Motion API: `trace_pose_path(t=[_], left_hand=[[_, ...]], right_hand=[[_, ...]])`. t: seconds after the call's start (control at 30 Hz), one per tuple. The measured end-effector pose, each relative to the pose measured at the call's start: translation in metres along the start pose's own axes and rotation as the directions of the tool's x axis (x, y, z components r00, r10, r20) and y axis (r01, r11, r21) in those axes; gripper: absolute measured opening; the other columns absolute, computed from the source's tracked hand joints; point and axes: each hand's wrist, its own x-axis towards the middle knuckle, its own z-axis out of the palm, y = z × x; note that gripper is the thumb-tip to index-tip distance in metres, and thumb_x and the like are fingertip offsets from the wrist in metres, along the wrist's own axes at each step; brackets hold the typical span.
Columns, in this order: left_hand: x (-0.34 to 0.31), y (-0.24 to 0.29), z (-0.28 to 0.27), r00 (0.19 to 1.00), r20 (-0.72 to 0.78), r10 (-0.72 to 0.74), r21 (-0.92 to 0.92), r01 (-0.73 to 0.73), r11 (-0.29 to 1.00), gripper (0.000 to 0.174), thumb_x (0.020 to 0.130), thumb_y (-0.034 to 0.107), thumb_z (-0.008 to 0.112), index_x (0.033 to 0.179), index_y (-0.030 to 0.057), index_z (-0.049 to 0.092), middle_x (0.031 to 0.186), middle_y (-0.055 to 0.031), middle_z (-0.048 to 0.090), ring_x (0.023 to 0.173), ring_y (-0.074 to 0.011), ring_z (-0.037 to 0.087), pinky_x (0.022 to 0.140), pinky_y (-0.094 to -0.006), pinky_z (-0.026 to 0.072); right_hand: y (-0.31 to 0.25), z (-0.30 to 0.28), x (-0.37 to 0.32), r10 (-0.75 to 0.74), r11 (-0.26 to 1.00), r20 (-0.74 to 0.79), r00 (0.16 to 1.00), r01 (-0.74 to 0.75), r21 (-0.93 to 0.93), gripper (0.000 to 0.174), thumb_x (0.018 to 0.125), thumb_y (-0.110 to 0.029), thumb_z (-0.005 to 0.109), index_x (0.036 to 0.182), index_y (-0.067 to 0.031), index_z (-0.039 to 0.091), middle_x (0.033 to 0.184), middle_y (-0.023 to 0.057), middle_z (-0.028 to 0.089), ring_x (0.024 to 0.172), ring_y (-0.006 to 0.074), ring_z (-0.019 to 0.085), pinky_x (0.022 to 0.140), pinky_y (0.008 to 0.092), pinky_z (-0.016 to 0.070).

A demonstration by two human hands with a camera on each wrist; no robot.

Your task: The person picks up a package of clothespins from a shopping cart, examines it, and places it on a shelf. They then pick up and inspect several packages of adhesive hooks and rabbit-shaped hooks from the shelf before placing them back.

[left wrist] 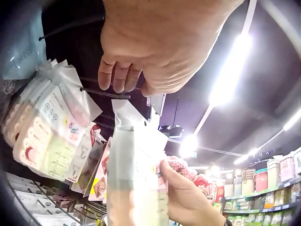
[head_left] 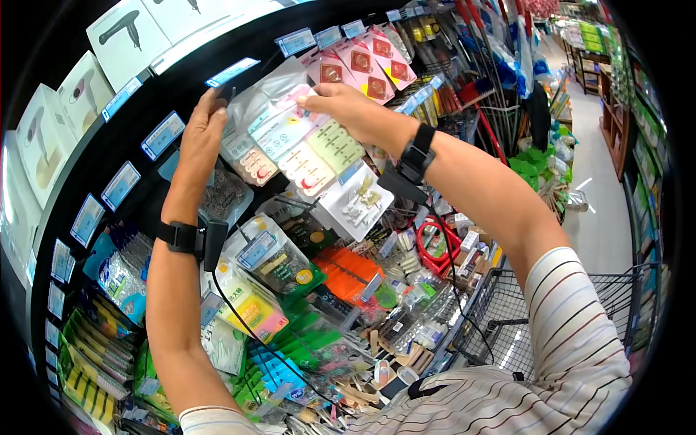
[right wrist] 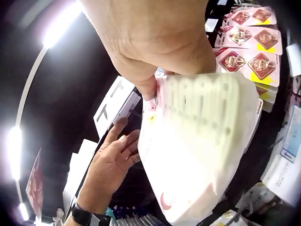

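Note:
My right hand [head_left: 359,114] pinches the top of a flat pack [head_left: 319,156] of pastel plastic pieces, thumb on its front. One half of the pack is green, the other cream with a red crescent. In the left wrist view, clear plastic film rises above the pack, close to the tip of a black display hook [left wrist: 106,94]. My left hand [head_left: 199,134] is raised by a shelf price tag [head_left: 232,71], its fingertips at the tag's lower edge and nothing in its grasp. Similar packs [left wrist: 44,127] hang beside it.
Boxed hair dryers [head_left: 127,36] line the upper shelf at left. Pink carded hooks [head_left: 362,61] hang behind the right hand. Below are crowded hanging goods, including a white card with small metal pieces [head_left: 359,203]. A black wire cart [head_left: 507,312] stands at the lower right.

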Motion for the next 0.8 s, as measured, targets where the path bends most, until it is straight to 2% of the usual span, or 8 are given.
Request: trace_pose_path(t=[0.03,0.13,0.17,0.23,0.37,0.67,0.73,0.8], left_hand=[[0.001,0.000,-0.001,1.000,-0.008,0.013,-0.019,-0.013,1.000,0.050,0.101,0.026,0.050,0.148,0.0107,0.043,0.138,-0.0153,0.054,0.126,-0.0237,0.053,0.102,-0.0353,0.0429],[0.001,0.004,-0.004,0.999,-0.015,0.039,0.049,-0.038,0.998,0.051,0.101,0.025,0.049,0.149,0.0103,0.042,0.142,-0.0173,0.051,0.133,-0.0255,0.048,0.110,-0.0363,0.0374],[0.001,0.006,-0.005,0.999,-0.005,0.049,0.047,-0.049,0.998,0.051,0.101,0.025,0.049,0.149,0.0101,0.042,0.142,-0.0176,0.050,0.134,-0.0261,0.047,0.111,-0.0367,0.0363],[0.000,0.012,-0.005,0.997,0.018,0.072,0.042,-0.073,0.996,0.051,0.101,0.024,0.049,0.149,0.0097,0.042,0.143,-0.0183,0.050,0.135,-0.0274,0.046,0.113,-0.0375,0.0340],[0.003,0.002,-0.007,0.993,0.024,0.120,0.043,-0.121,0.992,0.051,0.101,0.024,0.048,0.149,0.0092,0.042,0.143,-0.0184,0.049,0.135,-0.0277,0.046,0.113,-0.0377,0.0342],[0.002,0.000,-0.007,0.995,0.026,0.097,0.128,-0.099,0.987,0.049,0.102,0.024,0.049,0.147,0.0060,0.043,0.141,-0.0191,0.052,0.132,-0.0280,0.049,0.110,-0.0374,0.0388],[0.003,-0.004,-0.005,0.994,0.028,0.110,0.113,-0.113,0.987,0.050,0.100,0.021,0.050,0.145,0.0006,0.043,0.141,-0.0193,0.052,0.131,-0.0279,0.050,0.108,-0.0358,0.0391],[0.002,-0.007,-0.006,0.996,0.019,0.087,0.128,-0.089,0.988,0.050,0.102,0.024,0.050,0.147,0.0048,0.042,0.141,-0.0195,0.052,0.131,-0.0285,0.050,0.109,-0.0374,0.0396]], right_hand=[[-0.005,0.006,0.000,-0.012,1.000,-0.002,1.000,0.012,0.011,0.046,0.092,-0.026,0.067,0.123,0.0060,0.058,0.108,0.0138,0.066,0.092,0.0170,0.066,0.075,0.0309,0.0560],[-0.005,0.019,0.014,-0.020,0.995,0.039,0.999,0.016,0.095,0.045,0.092,-0.025,0.067,0.123,0.0058,0.058,0.108,0.0135,0.066,0.092,0.0175,0.066,0.076,0.0307,0.0559],[-0.004,0.022,0.015,-0.036,0.996,0.064,0.997,0.031,0.082,0.048,0.093,-0.035,0.067,0.121,0.0036,0.060,0.105,0.0086,0.060,0.093,0.0144,0.059,0.078,0.0282,0.0507],[0.004,0.025,0.029,-0.026,0.994,0.059,0.998,0.020,0.104,0.047,0.093,-0.034,0.068,0.121,0.0030,0.060,0.104,0.0081,0.060,0.092,0.0143,0.059,0.078,0.0287,0.0511],[0.016,0.029,0.051,-0.046,0.988,0.062,0.997,0.036,0.151,0.039,0.093,-0.027,0.065,0.116,0.0043,0.060,0.105,0.0134,0.066,0.091,0.0190,0.067,0.078,0.0337,0.0551],[0.033,0.029,0.070,-0.049,0.979,0.065,0.997,0.035,0.203,0.036,0.093,-0.029,0.066,0.109,0.0039,0.061,0.100,0.0136,0.065,0.087,0.0188,0.066,0.072,0.0339,0.0551],[0.029,0.032,0.067,0.000,0.983,0.046,0.999,-0.009,0.186,0.037,0.092,-0.029,0.067,0.108,0.0046,0.062,0.100,0.0145,0.065,0.086,0.0189,0.066,0.070,0.0342,0.0544],[0.030,0.031,0.071,0.038,0.995,0.020,0.999,-0.040,0.088,0.038,0.092,-0.028,0.068,0.108,0.0055,0.063,0.101,0.0154,0.066,0.085,0.0195,0.066,0.070,0.0345,0.0539]])
